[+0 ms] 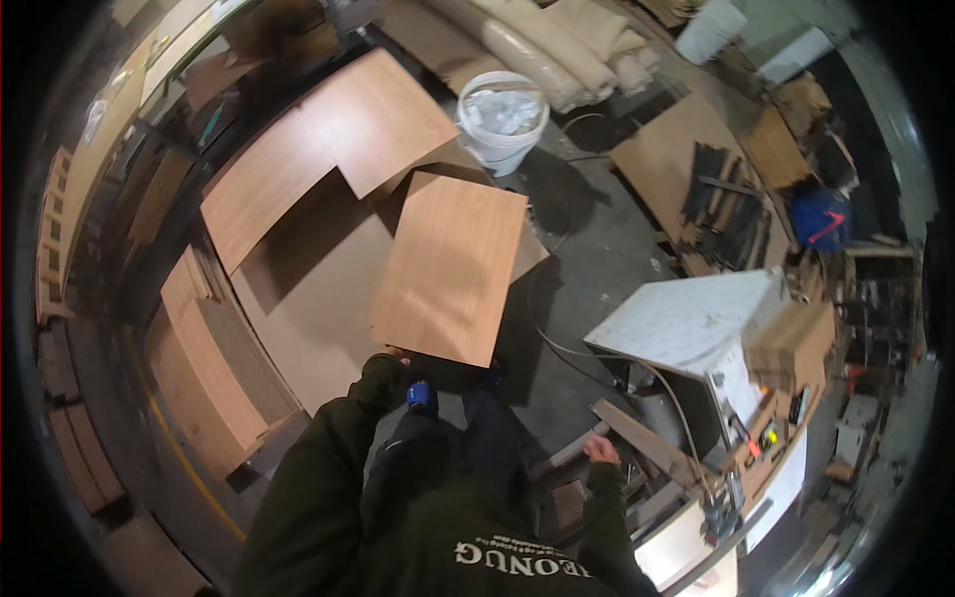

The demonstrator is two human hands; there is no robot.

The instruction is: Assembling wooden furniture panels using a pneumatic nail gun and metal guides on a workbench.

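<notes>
A light wood-grain panel (453, 264), roughly rectangular, is in front of me above my feet. My left hand (398, 353) is at its near left corner, closed on the edge; most of the fingers are hidden by the panel. Off to the right, my right hand (600, 450) is held away from the panel with its fingers curled in. Whether anything is inside that hand is too small to make out. Beyond the held panel lies a larger L-shaped wood-grain sheet (328, 124), over a plain brown board (323, 284).
More panels (204, 353) are stacked at the left. A white bucket (502, 119) holds crumpled plastic. Wrapped rolls (542, 45) lie behind it. At right, a white-topped box (686, 308) stands by a cluttered bench with tools. A hose (567, 348) crosses the floor near dark scrap strips (721, 199).
</notes>
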